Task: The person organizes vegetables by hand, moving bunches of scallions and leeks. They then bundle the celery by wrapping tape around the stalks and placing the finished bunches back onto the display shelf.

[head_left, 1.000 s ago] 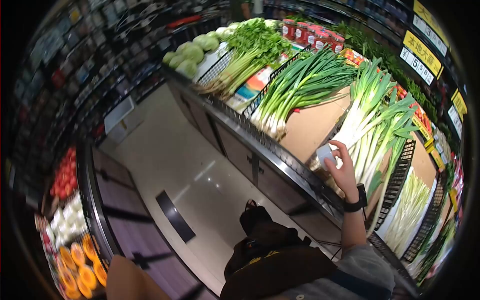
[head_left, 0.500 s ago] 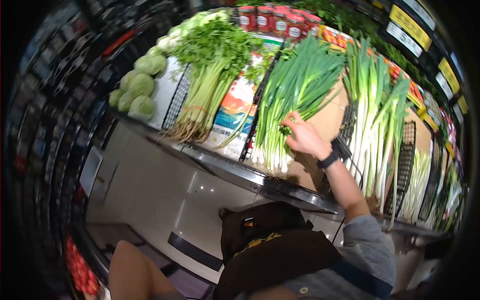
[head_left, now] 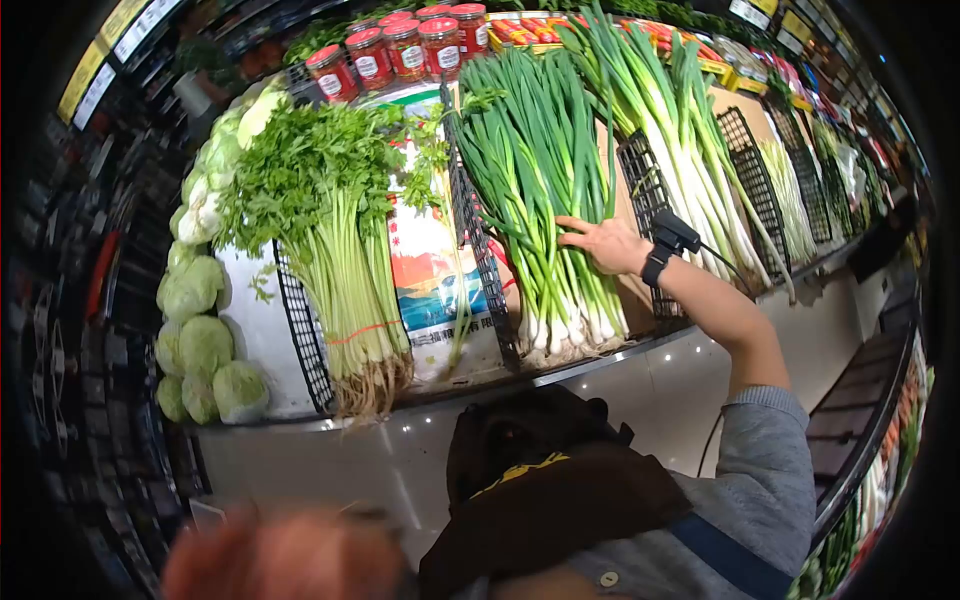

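My right hand [head_left: 607, 245], with a black strap on its wrist, lies on the stalks of a pile of green onions [head_left: 545, 170]. Its fingers are spread over them and not wrapped round any. The onions' white root ends [head_left: 572, 335] point toward me at the shelf's front edge. Low on the left, close to the camera, my left hand [head_left: 290, 555] is smeared by motion, and its fingers cannot be made out. Left of the onions lies celery [head_left: 345, 240], tied with a red band [head_left: 365, 332].
Black mesh dividers [head_left: 480, 240] separate the vegetables. Cabbages [head_left: 207, 347] line the left end, and red-lidded jars [head_left: 405, 50] stand behind. To the right are leeks [head_left: 675, 130]. A metal edge [head_left: 480, 392] runs along the front, above a dark apron [head_left: 560, 500].
My right hand has gone from bent fingers at the onions to fingers spread flat on them. The onion pile is straighter. My left hand has come into view, and the camera has turned.
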The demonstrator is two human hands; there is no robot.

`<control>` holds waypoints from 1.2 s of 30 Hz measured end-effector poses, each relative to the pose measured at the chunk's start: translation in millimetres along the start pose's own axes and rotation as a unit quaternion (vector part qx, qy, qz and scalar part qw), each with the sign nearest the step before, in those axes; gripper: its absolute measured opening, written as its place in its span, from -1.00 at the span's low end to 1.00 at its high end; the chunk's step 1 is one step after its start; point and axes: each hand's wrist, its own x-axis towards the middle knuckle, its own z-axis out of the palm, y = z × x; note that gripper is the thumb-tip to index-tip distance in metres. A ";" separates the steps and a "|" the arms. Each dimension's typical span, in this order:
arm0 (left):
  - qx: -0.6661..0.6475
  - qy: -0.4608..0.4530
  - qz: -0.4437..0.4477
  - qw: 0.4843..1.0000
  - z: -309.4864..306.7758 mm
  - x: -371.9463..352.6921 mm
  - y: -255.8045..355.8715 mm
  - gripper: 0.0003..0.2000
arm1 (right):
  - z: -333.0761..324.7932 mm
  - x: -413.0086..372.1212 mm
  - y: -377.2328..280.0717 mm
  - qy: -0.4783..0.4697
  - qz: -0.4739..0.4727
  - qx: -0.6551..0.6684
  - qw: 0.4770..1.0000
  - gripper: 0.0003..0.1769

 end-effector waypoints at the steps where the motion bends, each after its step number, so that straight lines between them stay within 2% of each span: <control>1: 0.145 0.063 0.060 0.986 -47.2 -29.3 -8.8 -0.57 | 7.8 -4.4 4.7 0.021 -0.001 0.005 1.000 -0.41; 2: 0.428 0.197 0.052 0.881 -96.1 -59.9 -26.3 -0.50 | 9.3 -6.3 4.0 0.051 -0.013 0.019 0.998 -0.43; 3: 0.683 0.328 -0.164 0.632 -142.4 -88.3 -53.0 -0.44 | 7.6 -6.5 1.2 0.066 -0.012 0.004 0.998 -0.45; 4: 0.699 0.351 -0.334 0.526 -187.1 -122.5 -82.6 -0.36 | 2.0 -8.4 -5.3 0.040 -0.003 0.008 0.999 -0.44; 5: 0.669 0.397 -0.368 0.509 -239.9 -162.2 -103.9 -0.24 | -6.5 -6.2 -6.9 0.023 0.003 0.010 1.000 -0.44; 6: 0.697 0.419 -0.379 0.441 -266.3 -190.7 -122.4 -0.19 | -7.8 -5.5 -6.0 -0.001 -0.004 0.031 1.000 -0.38; 7: 0.721 0.441 -0.387 0.370 -281.4 -209.6 -133.2 -0.15 | -9.2 -8.1 -3.7 0.015 -0.033 0.054 0.998 -0.33; 9: 0.779 0.451 -0.285 0.330 -298.8 -220.3 -134.1 -0.08 | -23.2 -22.3 -5.0 0.077 -0.026 0.149 0.985 -0.29; 10: 0.769 0.492 -0.230 0.337 -307.3 -220.9 -134.8 -0.08 | -32.3 -32.6 -7.4 0.097 0.031 0.218 0.971 -0.27; 11: 0.787 0.482 -0.233 0.306 -310.0 -220.1 -133.3 -0.06 | -28.7 -40.7 -3.1 0.159 0.050 0.223 0.961 -0.29; 13: 0.696 0.567 -0.257 0.357 -313.2 -216.4 -134.2 -0.11 | -19.7 -55.8 6.7 0.154 0.165 0.272 0.935 -0.34; 14: 0.726 0.533 -0.316 0.299 -318.6 -212.6 -140.1 -0.13 | -5.7 -61.1 14.9 0.167 0.156 0.272 0.935 -0.30; 15: 0.748 0.494 -0.374 0.237 -322.8 -210.0 -149.6 -0.16 | 8.4 -68.4 21.0 0.148 0.195 0.249 0.937 -0.15; 16: 0.820 0.412 -0.387 0.090 -336.8 -223.0 -181.8 -0.18 | 20.3 -73.0 28.7 0.129 0.226 0.261 0.930 -0.08; 17: 0.832 0.402 -0.355 0.140 -335.2 -210.3 -199.1 -0.16 | 30.6 -79.3 34.4 0.105 0.256 0.274 0.921 -0.02; 19: 0.775 0.392 -0.427 0.251 -316.4 -157.5 -216.7 -0.13 | 37.2 -85.3 53.0 0.068 0.301 0.364 0.879 0.03; 21: 0.725 0.357 -0.517 0.281 -317.0 -139.4 -238.9 -0.07 | 71.7 -83.2 79.6 0.131 0.266 0.387 0.873 0.05; 22: 0.745 0.355 -0.485 0.290 -317.0 -135.8 -236.5 -0.08 | 68.3 -85.3 90.4 0.103 0.274 0.417 0.861 0.06; 23: 0.736 0.373 -0.471 0.313 -317.8 -139.5 -224.6 -0.09 | 68.3 -82.0 99.6 0.113 0.235 0.460 0.848 0.08; 25: 0.796 0.364 -0.315 0.366 -328.8 -184.6 -212.6 -0.08 | 63.5 -74.7 99.4 0.051 0.256 0.393 0.882 0.16; 27: 0.772 0.432 -0.385 0.264 -311.5 -182.2 -194.9 -0.02 | 49.7 -62.1 81.8 -0.018 0.298 0.322 0.898 0.29; 29: 0.796 0.414 -0.315 0.310 -314.3 -204.1 -169.4 0.01 | 42.2 -57.4 83.1 -0.063 0.303 0.307 0.900 0.28; 30: 0.737 0.472 -0.264 0.406 -312.2 -201.3 -159.5 0.05 | 45.8 -62.3 89.7 -0.032 0.296 0.303 0.905 0.30; 31: 0.697 0.512 -0.362 0.348 -303.7 -181.0 -146.8 0.05 | 30.9 -69.1 89.9 -0.046 0.303 0.295 0.905 0.29; 33: 0.557 0.580 -0.260 0.535 -328.9 -172.4 -128.0 0.07 | 46.2 -86.0 95.6 0.131 0.251 0.191 0.940 0.24; 34: 0.691 0.525 -0.291 0.403 -338.1 -173.9 -128.9 0.06 | 32.8 -90.9 90.9 0.181 0.234 0.174 0.939 0.05; 35: 0.799 0.448 -0.311 0.254 -348.8 -173.9 -127.4 0.05 | 16.1 -90.9 86.8 0.183 0.230 0.175 0.940 0.05; 36: 0.683 0.514 -0.311 0.414 -361.9 -166.3 -140.7 0.03 | -0.1 -89.1 81.1 0.122 0.242 0.214 0.938 -0.06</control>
